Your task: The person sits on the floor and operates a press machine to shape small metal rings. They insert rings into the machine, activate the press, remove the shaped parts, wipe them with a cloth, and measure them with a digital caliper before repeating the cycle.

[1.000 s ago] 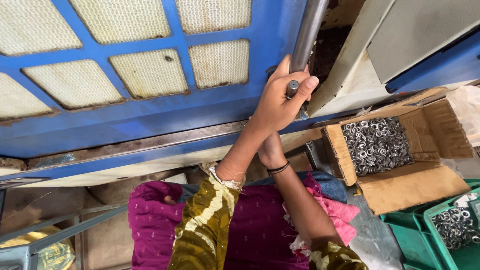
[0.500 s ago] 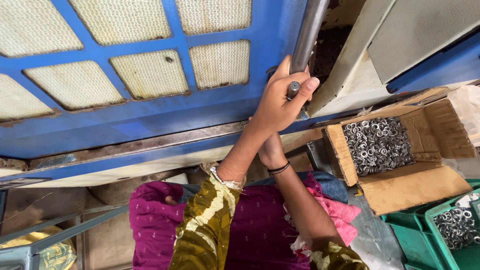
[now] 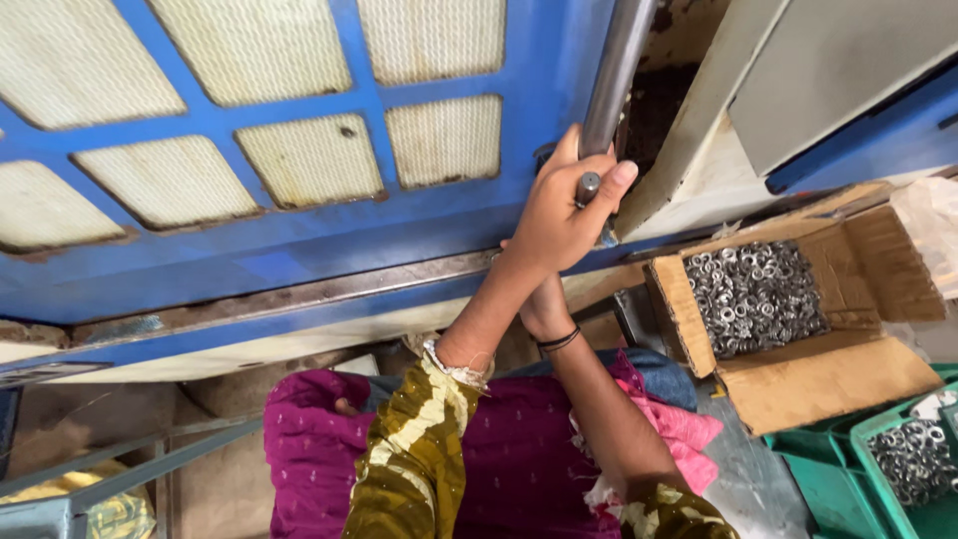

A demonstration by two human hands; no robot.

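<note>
My left hand is raised and wrapped around the lower end of a grey steel lever bar, which stands in front of a blue machine guard with mesh panels. My right hand, with a black band at the wrist, reaches up just below it. The left forearm partly covers it, so its fingers and anything in them are hidden. Both sleeves are yellow-green patterned, and purple cloth lies over my lap.
An open cardboard box full of small metal rings sits at the right. Green plastic crates with more rings stand at the lower right. A grey metal frame is at the lower left.
</note>
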